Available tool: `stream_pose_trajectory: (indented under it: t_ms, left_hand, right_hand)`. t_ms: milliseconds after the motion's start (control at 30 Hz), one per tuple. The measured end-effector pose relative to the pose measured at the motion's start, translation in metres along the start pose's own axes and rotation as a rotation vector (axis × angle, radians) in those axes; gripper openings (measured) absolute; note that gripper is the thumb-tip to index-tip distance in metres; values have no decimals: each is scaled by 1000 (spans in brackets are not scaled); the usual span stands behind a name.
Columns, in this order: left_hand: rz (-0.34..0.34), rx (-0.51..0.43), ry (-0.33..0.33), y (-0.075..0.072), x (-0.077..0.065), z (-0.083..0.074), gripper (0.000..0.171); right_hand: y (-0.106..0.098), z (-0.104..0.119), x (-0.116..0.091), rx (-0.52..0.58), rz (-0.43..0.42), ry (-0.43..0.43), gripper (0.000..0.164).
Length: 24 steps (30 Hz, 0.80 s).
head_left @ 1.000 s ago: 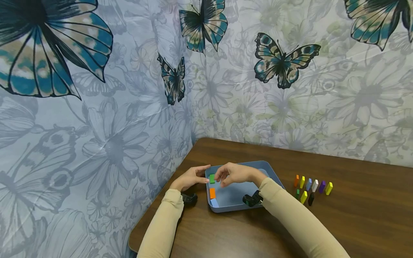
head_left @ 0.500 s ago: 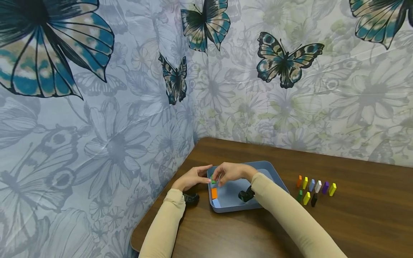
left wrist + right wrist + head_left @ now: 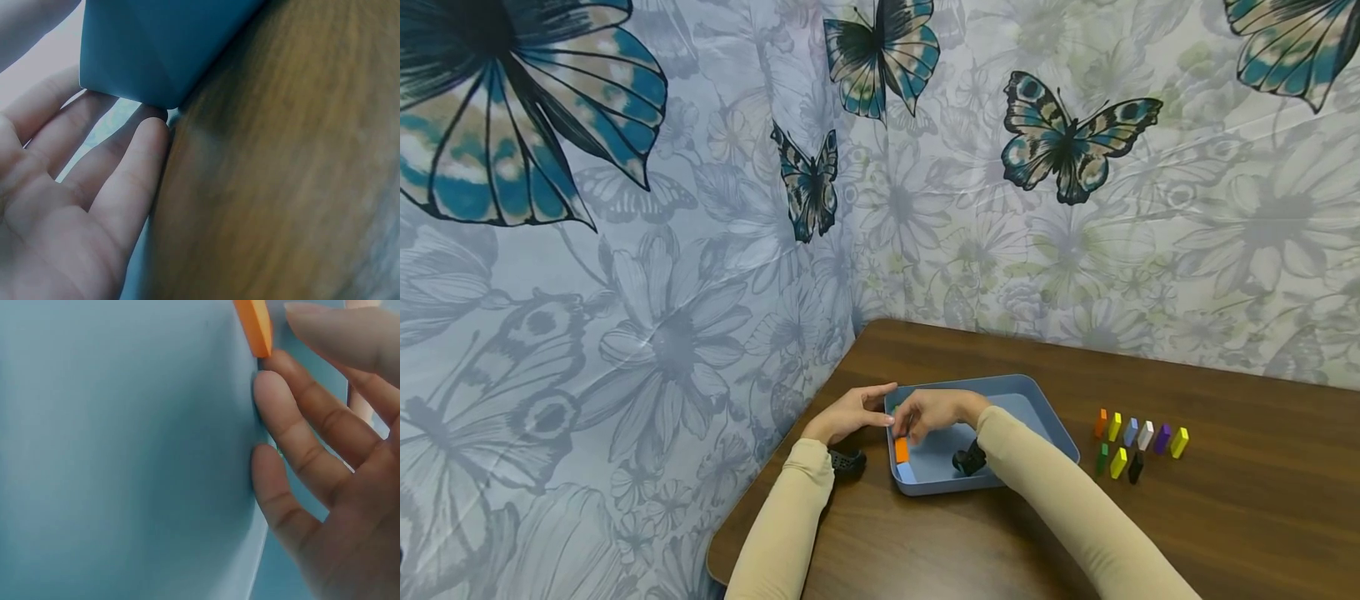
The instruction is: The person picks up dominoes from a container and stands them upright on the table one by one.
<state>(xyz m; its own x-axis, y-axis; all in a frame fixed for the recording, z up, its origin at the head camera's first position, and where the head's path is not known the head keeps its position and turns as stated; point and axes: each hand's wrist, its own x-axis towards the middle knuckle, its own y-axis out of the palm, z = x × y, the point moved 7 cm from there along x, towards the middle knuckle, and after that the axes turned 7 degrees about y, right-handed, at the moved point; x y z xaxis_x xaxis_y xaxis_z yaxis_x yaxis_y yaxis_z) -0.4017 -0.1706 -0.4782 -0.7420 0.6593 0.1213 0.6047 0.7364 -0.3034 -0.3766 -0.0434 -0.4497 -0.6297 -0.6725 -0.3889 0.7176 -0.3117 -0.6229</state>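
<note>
At the left wall of a blue tray my left hand touches the rim. The left wrist view has its fingers extended against the tray's outer side. Inside the tray my right hand reaches down by the left wall, beside an orange block. Seen from the right wrist, its fingertips rest at the wall just below the orange block, thumb apart from them. A light blue block lies in the near left corner. Most of the green block is hidden behind the right hand.
Right of the tray, several small blocks stand in two rows on the wooden table: orange, yellow, blue, white, purple, green and black. Butterfly-patterned walls rise behind the table and on its left.
My right hand has moved lower and slightly nearer along the tray's left wall, covering the green block that showed before. The left hand stays at the rim. The view has shifted slightly.
</note>
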Motion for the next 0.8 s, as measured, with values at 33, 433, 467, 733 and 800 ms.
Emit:
stream_pose_trajectory:
  t_ms: [33,433,467,733,800]
  left_hand:
    - [1,0,1,0,0,0,73]
    - [5,1,9,-2,2,2,72]
    - [7,0,11,-1,1,2,72]
    - [8,1,17,-1,3,1,73]
    - [1,7,10,-1,2,1,72]
  right_hand:
    - [0,0,0,-6,3,2,26]
    - [7,-4,3,-1,51,11,27]
    - [7,-5,3,-4,49,11,28]
    - [7,-6,2,-35,16,39,33]
    - [8,-6,1,-48,15,51,31]
